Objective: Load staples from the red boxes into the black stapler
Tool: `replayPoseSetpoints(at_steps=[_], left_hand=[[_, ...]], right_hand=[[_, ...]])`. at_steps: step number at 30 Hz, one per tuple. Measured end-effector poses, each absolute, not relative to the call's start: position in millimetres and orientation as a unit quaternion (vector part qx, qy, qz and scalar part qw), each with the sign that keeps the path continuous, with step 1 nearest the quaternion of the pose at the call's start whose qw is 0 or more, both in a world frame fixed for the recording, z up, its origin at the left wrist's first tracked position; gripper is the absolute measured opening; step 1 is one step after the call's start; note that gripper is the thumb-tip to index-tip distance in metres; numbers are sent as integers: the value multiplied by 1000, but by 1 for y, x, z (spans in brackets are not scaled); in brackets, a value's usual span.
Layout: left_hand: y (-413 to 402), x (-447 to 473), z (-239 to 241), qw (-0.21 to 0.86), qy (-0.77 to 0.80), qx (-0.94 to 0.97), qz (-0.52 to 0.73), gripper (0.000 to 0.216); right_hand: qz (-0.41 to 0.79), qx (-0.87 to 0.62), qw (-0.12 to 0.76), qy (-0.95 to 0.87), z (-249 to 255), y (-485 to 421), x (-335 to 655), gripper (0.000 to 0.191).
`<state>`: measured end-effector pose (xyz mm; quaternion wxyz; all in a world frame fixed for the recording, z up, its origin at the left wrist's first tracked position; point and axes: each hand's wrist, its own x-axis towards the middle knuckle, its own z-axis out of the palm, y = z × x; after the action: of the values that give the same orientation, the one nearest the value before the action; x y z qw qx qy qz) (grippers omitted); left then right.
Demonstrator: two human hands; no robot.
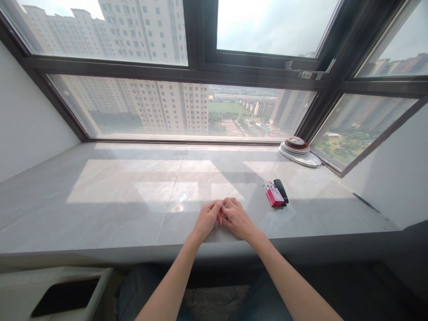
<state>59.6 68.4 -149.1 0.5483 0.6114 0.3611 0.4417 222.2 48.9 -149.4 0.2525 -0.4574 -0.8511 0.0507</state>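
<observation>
My left hand (pixel 207 218) and my right hand (pixel 236 218) meet near the front edge of the grey marble-look window sill (pixel 117 218). Their curled fingers touch each other at the tips, and both hands look closed. No object shows between them, though the palms are hidden. To the right of my right hand lies a small pink-and-white box (pixel 274 196). A black stapler (pixel 281 191) rests against the box's right side.
A stack of plates (pixel 296 146) stands in the far right corner by the window frame (pixel 200 73). A thin dark strip (pixel 366 202) lies along the right wall. Below the sill at left is a pale piece with a dark opening (pixel 100 278).
</observation>
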Motion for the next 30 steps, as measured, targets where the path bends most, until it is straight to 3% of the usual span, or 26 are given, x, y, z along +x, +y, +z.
replayPoseSetpoints(at_steps=[6, 14, 21, 30], left_hand=[[73, 64, -152, 578, 368, 556, 470, 48], [72, 64, -148, 624, 344, 506, 485, 48], [70, 60, -148, 638, 354, 500, 467, 47], [71, 62, -145, 611, 352, 528, 473, 49]], right_hand=[[39, -464, 224, -856, -151, 48, 219, 28], [66, -465, 247, -847, -145, 46, 216, 38], [84, -442, 239, -861, -140, 46, 217, 24], [97, -456, 254, -848, -140, 45, 215, 42]])
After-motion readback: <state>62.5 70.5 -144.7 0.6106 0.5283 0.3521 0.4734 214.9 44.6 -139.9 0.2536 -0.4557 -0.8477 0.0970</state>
